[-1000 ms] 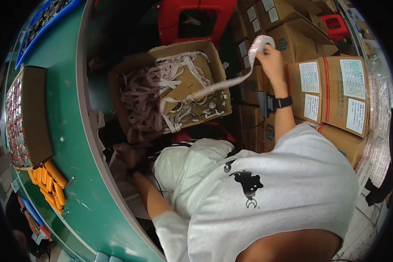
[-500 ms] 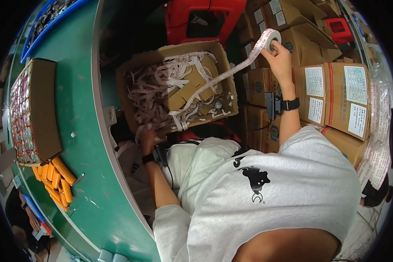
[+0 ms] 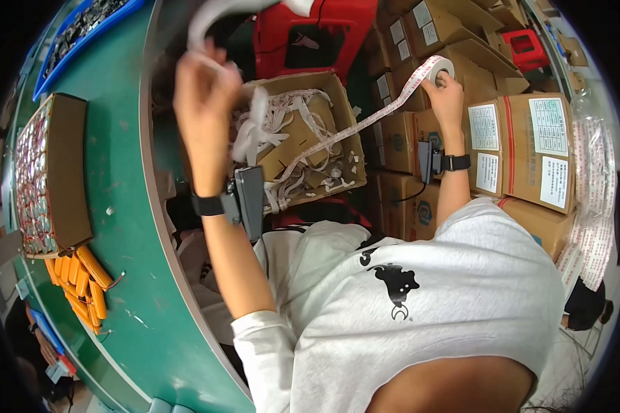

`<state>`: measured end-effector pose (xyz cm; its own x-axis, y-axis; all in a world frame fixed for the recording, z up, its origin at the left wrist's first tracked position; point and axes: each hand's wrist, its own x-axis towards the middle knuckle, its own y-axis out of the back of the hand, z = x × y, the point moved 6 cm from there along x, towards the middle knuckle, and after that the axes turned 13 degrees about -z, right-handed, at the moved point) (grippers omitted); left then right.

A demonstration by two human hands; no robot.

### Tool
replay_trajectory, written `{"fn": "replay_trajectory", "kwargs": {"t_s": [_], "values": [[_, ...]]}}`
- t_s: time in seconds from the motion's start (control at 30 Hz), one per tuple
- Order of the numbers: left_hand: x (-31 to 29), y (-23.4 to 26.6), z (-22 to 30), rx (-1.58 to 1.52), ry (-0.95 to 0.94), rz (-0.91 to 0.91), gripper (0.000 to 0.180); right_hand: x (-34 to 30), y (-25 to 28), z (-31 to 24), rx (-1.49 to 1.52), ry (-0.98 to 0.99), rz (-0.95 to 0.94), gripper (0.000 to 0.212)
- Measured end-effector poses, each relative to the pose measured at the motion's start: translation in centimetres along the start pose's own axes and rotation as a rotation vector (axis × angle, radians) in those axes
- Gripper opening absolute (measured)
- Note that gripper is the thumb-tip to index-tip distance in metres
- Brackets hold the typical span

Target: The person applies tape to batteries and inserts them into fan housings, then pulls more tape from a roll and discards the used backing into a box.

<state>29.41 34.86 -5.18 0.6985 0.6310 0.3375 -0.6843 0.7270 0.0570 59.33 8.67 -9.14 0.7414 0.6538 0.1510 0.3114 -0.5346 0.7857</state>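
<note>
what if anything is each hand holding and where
The right hand grips the tape roll by its near side; the left hand apparently holds a white strip, its grip blurred.

Open carton (image 3: 338,103) with tape strips (image 3: 277,118) inside sits between workbench (image 3: 117,165) left, stacked cartons (image 3: 521,155) right; stool (image 3: 357,27) behind. Tape roll (image 3: 443,64) is right of open carton. On workbench: packed box (image 3: 69,172), battery packs (image 3: 81,281) nearer, tray (image 3: 94,34) farther.

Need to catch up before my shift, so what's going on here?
The person's right hand holds a roll of white tape with red marks, and a strip runs from it down into a cardboard box of tangled strips. The left hand is raised at the box's left, blurred, with a pale band by it; its grip is unclear. Orange packs lie on the green table at left.
</note>
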Motion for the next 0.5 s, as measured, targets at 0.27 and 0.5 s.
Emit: {"fn": "replay_trajectory", "kwargs": {"t_s": [0.27,0.5], "values": [[-23.7,9.5,-17.5,0.208,0.603,0.346,0.031,-0.7,-1.8,4.1,-0.065,-0.009,-0.086,0.022],[-40.6,18.0,-31.6,-0.493,1.154,0.771,0.029,-0.4,-5.0,-0.2,0.001,0.052,-0.220,0.023]]}}
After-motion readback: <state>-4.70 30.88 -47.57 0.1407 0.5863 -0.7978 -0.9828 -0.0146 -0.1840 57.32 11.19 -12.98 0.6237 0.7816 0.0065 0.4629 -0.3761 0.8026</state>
